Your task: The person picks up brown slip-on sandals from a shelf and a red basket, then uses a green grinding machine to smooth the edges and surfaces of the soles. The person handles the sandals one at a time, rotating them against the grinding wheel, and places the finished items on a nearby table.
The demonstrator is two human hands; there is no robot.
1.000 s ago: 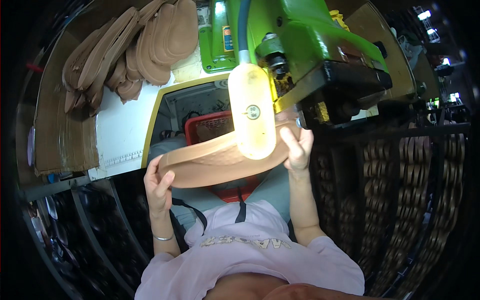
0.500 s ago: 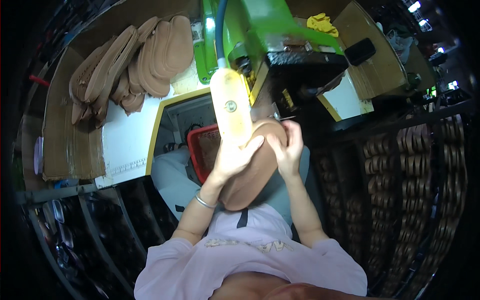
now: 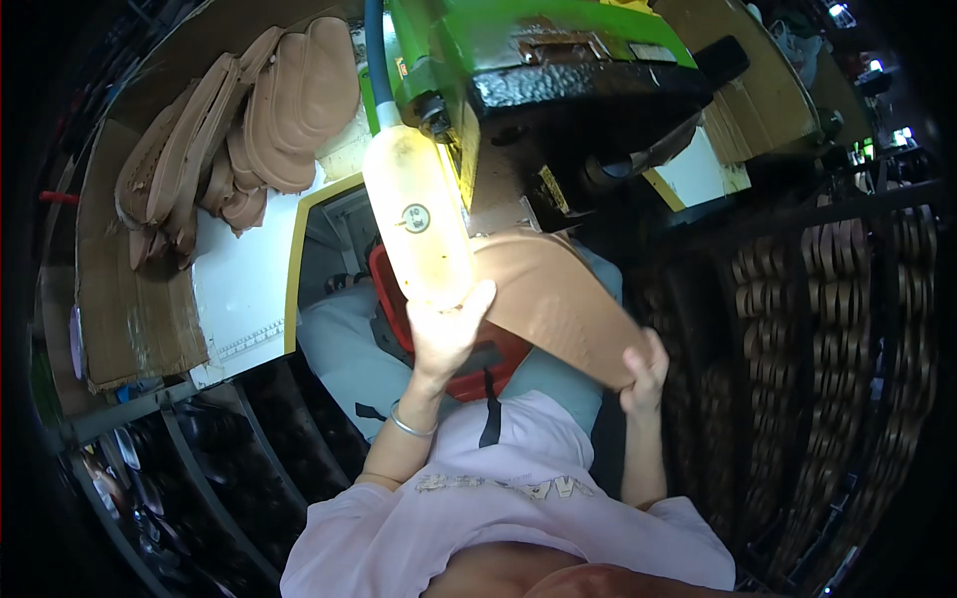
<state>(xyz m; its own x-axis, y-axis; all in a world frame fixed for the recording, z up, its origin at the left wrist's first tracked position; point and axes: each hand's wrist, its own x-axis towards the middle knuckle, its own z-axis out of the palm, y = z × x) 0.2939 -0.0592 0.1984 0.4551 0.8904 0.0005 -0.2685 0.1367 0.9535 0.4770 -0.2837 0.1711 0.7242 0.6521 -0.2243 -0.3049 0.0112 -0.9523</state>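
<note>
A brown shoe sole [image 3: 558, 304] is held between my two hands in front of the green machine [image 3: 588, 75]. Its far end lies close to a small metal part beneath the machine's black head [image 3: 588, 110]. My right hand [image 3: 645, 377] pinches the near right end, thumb on the upper face. At the other side, my left hand [image 3: 446, 327] grips the sole's left edge with the thumb on top; its other fingers are partly hidden by the glowing lamp [image 3: 417, 214]. More brown soles [image 3: 304, 90] lie heaped in a cardboard box [image 3: 150, 329] at the left.
A red basket [image 3: 498, 361] sits low between my knees. The white tabletop [image 3: 244, 284] with a yellow edge is on the left. Racks packed with brown soles [image 3: 847, 299] stand at right; a dark phone-like object [image 3: 723, 62] lies by another cardboard box [image 3: 773, 110].
The sole has turned, its near end swinging from lower left to lower right. My right hand has moved from the far end down to that near end. The view has shifted too.
</note>
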